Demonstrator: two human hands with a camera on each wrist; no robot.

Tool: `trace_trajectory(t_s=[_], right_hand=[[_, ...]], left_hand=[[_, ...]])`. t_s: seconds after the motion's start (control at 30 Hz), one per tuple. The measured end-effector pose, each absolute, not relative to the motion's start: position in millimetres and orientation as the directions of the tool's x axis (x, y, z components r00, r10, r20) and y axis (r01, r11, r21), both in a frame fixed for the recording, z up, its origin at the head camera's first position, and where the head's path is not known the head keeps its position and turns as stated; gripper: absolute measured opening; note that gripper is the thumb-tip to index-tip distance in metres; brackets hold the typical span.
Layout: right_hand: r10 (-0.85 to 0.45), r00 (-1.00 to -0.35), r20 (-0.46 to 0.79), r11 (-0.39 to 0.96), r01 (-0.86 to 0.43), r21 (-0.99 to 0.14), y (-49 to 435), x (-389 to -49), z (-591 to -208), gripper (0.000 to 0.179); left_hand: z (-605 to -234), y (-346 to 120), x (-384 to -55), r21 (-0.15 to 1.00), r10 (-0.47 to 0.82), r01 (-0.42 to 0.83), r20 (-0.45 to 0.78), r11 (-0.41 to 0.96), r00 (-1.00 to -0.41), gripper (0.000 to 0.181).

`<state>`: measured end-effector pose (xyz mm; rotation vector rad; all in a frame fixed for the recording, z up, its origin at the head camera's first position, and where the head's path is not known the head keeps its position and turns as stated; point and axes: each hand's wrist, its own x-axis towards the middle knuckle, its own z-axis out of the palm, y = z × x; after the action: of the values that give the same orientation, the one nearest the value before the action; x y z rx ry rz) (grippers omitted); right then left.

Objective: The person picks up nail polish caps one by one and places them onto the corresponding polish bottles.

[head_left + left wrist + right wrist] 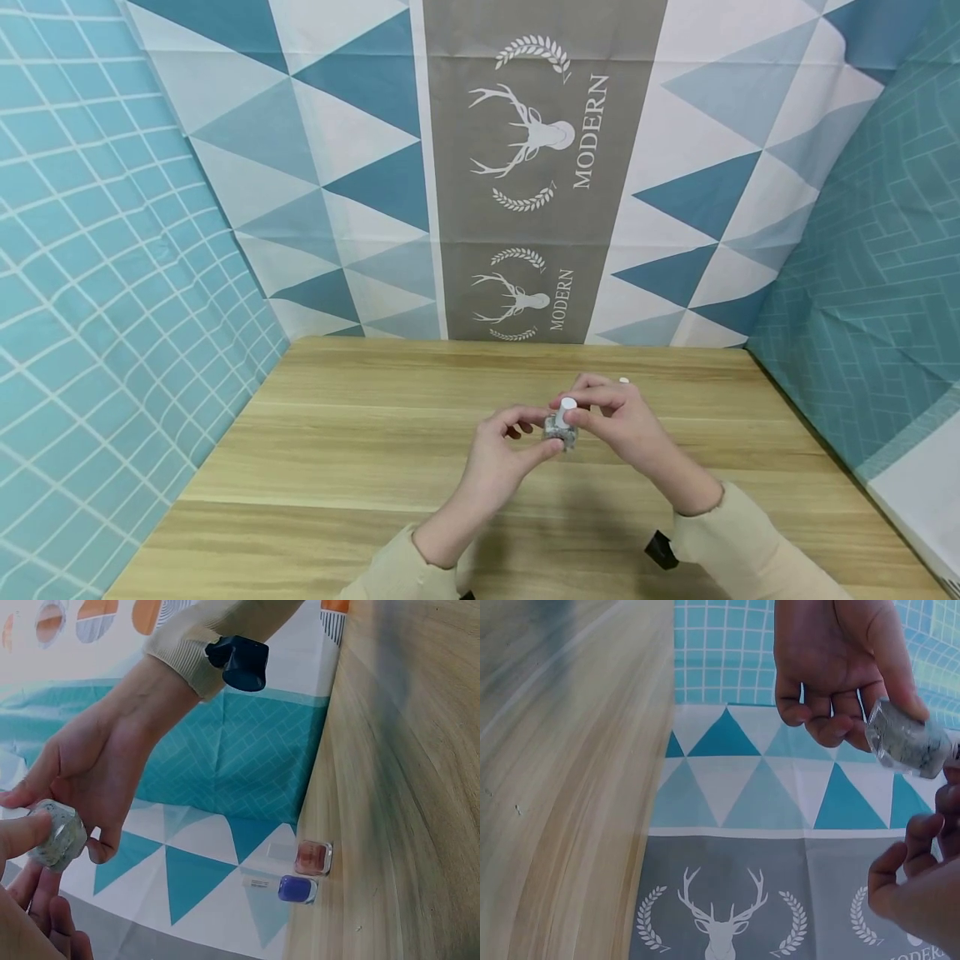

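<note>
A small nail polish bottle with a speckled grey-white body is held up above the table between both hands. My left hand pinches the glass body between thumb and fingers, as the right wrist view also shows. My right hand grips the white cap from the other side, with thumb and index finger on it. In the left wrist view the bottle's faceted glass bottom faces the camera, and the cap is hidden behind it.
On the wooden table, beyond the right hand, stand a reddish-brown nail polish bottle and a blue-purple one, side by side. Patterned cloth hangs behind the table, with teal cloths at the sides.
</note>
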<state>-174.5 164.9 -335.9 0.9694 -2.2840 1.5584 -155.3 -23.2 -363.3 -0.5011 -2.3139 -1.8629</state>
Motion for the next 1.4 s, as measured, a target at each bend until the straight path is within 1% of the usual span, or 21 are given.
trace_trajectory(t_s=[0.17,0.27,0.5,0.77,0.83,0.9,1.07,1.23,1.3,1.4], right_hand=[[-0.32,-0.796,0.514,0.258,-0.596,-0.761,162,-172,-336,0.015],[-0.276,-0.808,0.521,0.25,-0.584,-0.772,160,-171,-337,0.016],[-0.156,-0.808,0.569,0.265,-0.589,-0.764,152,-168,-340,0.016],[-0.082,-0.834,0.546,0.263,-0.547,-0.795,146,-163,-340,0.015],[-0.092,-0.828,0.553,0.272,-0.556,-0.786,147,-163,-340,0.015],[-0.134,-0.812,0.568,0.269,-0.581,-0.768,149,-165,-340,0.016],[-0.3,-0.749,0.591,0.23,-0.658,-0.717,157,-171,-339,0.022],[-0.428,-0.71,0.56,0.211,-0.68,-0.702,164,-175,-334,0.023],[-0.464,-0.697,0.547,0.202,-0.684,-0.701,165,-176,-333,0.022],[-0.478,-0.692,0.54,0.201,-0.685,-0.7,166,-177,-334,0.02]], left_hand=[[-363,-21,-156,0.928,0.14,0.328,0.306,0.179,-0.942,0.027],[-364,-19,-156,0.927,0.12,0.331,0.314,0.177,-0.942,0.027],[-365,-16,-157,0.924,0.077,0.348,0.34,0.16,-0.937,0.027],[-365,-15,-156,0.927,0.054,0.345,0.34,0.149,-0.939,0.027],[-365,-15,-156,0.924,0.053,0.35,0.345,0.155,-0.937,0.027],[-365,-16,-156,0.921,0.059,0.353,0.348,0.165,-0.936,0.027],[-365,-19,-156,0.921,0.082,0.347,0.337,0.177,-0.938,0.027],[-365,-21,-156,0.924,0.122,0.338,0.32,0.177,-0.939,0.027],[-365,-22,-155,0.925,0.139,0.337,0.315,0.177,-0.939,0.026],[-365,-22,-155,0.926,0.152,0.335,0.311,0.177,-0.938,0.026]])
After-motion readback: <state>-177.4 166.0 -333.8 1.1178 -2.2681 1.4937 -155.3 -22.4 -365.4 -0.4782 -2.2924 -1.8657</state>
